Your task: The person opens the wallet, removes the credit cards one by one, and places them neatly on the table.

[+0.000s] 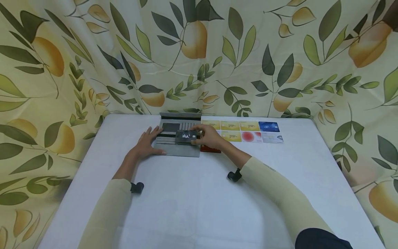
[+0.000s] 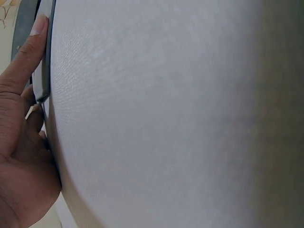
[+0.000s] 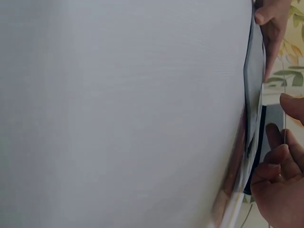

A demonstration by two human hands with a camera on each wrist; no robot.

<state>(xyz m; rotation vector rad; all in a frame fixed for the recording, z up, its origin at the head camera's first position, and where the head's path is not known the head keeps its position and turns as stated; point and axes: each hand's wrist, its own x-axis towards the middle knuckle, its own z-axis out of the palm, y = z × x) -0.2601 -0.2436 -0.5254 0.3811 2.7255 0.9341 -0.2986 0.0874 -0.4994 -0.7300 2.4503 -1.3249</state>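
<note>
A grey open card wallet [image 1: 181,151] with card slots and a dark window lies flat on the table. My left hand [image 1: 144,142] rests along its left side, fingers spread and extended, the thumb on the lower flap; in the left wrist view that thumb [image 2: 29,54] lies on the wallet's edge. My right hand [image 1: 209,136] pinches a black card marked "Vip" [image 1: 185,137] by its right end, over the slots in the wallet's middle. In the right wrist view the card appears nearly edge-on between thumb and fingers.
Right of the wallet, cards lie in two rows: several yellow cards [image 1: 230,126], a blue card [image 1: 268,127], a white card with a red circle [image 1: 251,137] and a silvery card [image 1: 272,138]. A reddish-brown item [image 1: 210,149] lies under the right wrist. A leaf-patterned curtain [image 1: 236,69] hangs behind the white table [image 1: 192,200].
</note>
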